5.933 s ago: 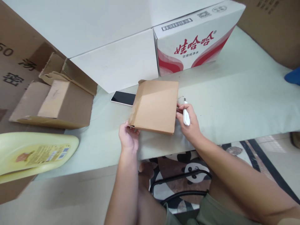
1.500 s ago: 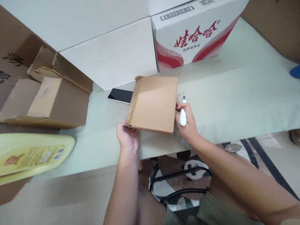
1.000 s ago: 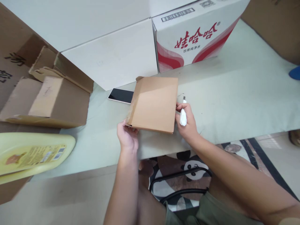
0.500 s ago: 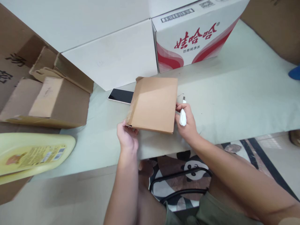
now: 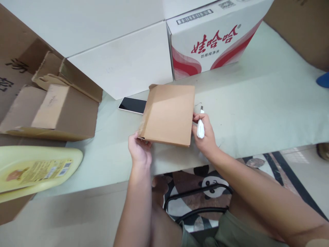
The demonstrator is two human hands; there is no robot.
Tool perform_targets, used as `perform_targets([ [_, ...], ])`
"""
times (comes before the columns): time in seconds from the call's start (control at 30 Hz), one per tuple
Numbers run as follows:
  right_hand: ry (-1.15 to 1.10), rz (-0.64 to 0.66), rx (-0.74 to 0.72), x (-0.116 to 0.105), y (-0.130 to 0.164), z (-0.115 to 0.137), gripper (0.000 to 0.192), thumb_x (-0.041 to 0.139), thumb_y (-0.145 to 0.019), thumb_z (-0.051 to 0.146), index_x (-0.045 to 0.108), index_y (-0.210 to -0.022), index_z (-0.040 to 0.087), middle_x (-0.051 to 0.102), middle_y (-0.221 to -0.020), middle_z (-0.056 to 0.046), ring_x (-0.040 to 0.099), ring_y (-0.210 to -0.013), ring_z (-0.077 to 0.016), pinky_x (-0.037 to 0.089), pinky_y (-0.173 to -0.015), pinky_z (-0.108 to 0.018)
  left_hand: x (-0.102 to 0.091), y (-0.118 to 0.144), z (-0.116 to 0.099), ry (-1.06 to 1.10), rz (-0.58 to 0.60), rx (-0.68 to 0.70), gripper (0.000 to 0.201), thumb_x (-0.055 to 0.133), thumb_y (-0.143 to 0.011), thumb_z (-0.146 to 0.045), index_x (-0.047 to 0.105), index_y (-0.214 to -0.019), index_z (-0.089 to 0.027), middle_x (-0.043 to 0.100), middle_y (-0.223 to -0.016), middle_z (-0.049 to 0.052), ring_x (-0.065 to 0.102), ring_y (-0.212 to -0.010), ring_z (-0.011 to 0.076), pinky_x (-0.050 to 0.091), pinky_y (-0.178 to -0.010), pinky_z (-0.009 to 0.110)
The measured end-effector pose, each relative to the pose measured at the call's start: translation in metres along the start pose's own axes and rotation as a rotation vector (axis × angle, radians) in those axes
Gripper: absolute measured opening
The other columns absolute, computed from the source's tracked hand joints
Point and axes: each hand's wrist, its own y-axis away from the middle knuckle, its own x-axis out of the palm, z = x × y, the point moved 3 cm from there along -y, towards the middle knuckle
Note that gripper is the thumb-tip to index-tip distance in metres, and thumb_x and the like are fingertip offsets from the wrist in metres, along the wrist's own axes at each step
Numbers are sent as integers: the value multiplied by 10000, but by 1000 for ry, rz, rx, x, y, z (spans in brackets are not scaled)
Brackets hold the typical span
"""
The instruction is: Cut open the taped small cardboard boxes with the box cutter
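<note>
A flat brown cardboard box [image 5: 169, 115] is tilted up above the table, its broad face toward me. My left hand [image 5: 140, 149] grips its lower left corner, fingers tucked underneath and partly hidden. At the box's right edge is my right hand [image 5: 205, 133], closed around what looks like a white box cutter [image 5: 200, 128] whose grey metal tip points away from me. The right fingertips are partly hidden by the box edge, so I cannot tell how firmly they touch it. A dark-screened phone [image 5: 133, 105] lies on the table, partly covered by the box.
White cartons [image 5: 123, 61] and a red-and-white water carton [image 5: 208, 48] stand along the back of the pale-green-covered table [image 5: 269, 103]. On the left are opened brown cartons [image 5: 74, 109] and a yellow bottle [image 5: 41, 169]. A blue object [image 5: 323, 80] sits at the right edge.
</note>
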Motion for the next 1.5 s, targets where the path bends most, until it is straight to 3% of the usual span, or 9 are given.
perform_targets([
  [0.73, -18, -5, 26, 0, 0, 1, 183, 597, -889, 217, 490, -1019, 287, 684, -1328, -73, 668, -1161, -228, 504, -955, -406, 2, 2, -1, -6, -9, -7, 278, 667, -577, -427, 539, -723, -228, 573, -736, -25, 535, -644, 151, 414, -538, 257],
  [1.5, -31, -6, 38, 1, 0, 2, 157, 587, -895, 252, 478, -1004, 285, 676, -1347, -93, 672, -1144, -245, 503, -972, -442, 2, 2, -1, 0, -1, 1, 251, 639, -602, -425, 526, -715, -231, 564, -714, -29, 523, -626, 154, 390, -551, 264],
])
